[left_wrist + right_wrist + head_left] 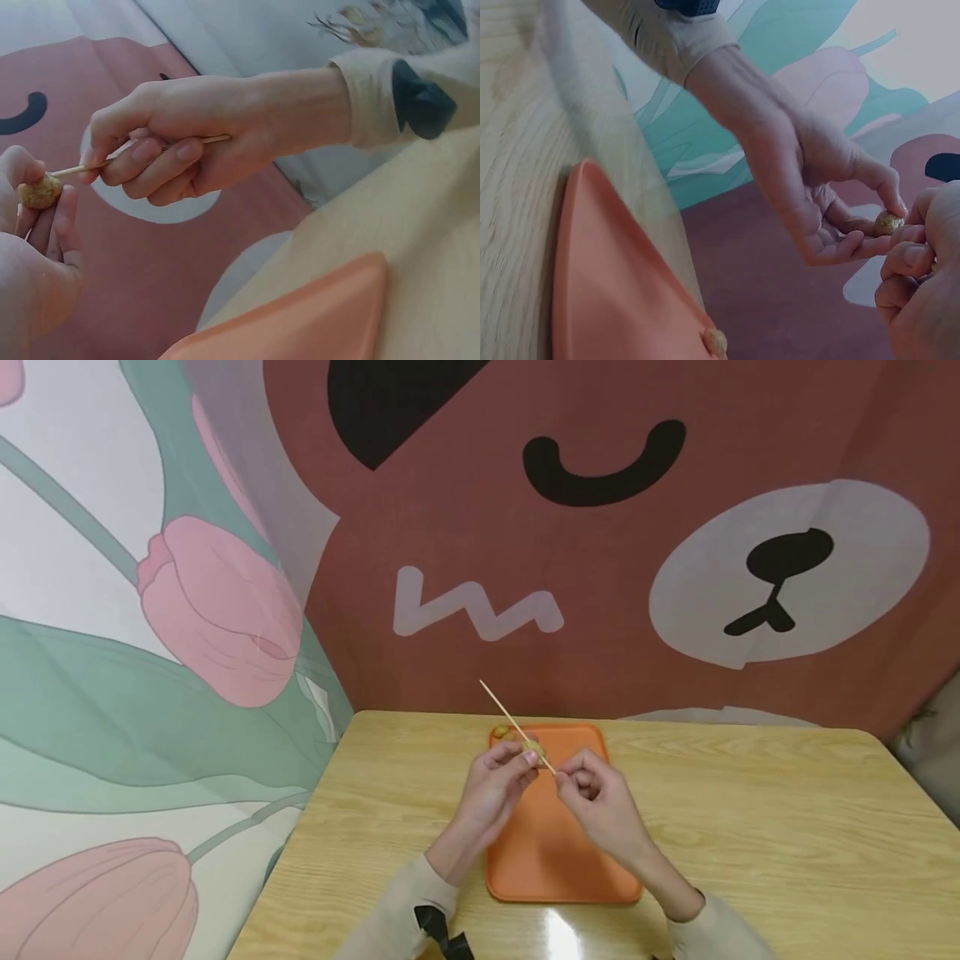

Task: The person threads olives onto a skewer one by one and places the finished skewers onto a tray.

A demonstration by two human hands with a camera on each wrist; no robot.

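My left hand pinches a small, lumpy yellow-brown ball between thumb and fingers, above the far part of an orange tray. My right hand grips a thin wooden skewer that runs to the ball. In the head view a long bare length of it points up and left beyond the ball. The left wrist view has the skewer entering the ball, its other end lying along the right palm. Fingers partly cover the ball in the right wrist view.
More such balls lie at the tray's far left corner, one of them against the rim in the right wrist view. The tray rests on a wood-grain table. A printed cloth hangs behind the table's far edge.
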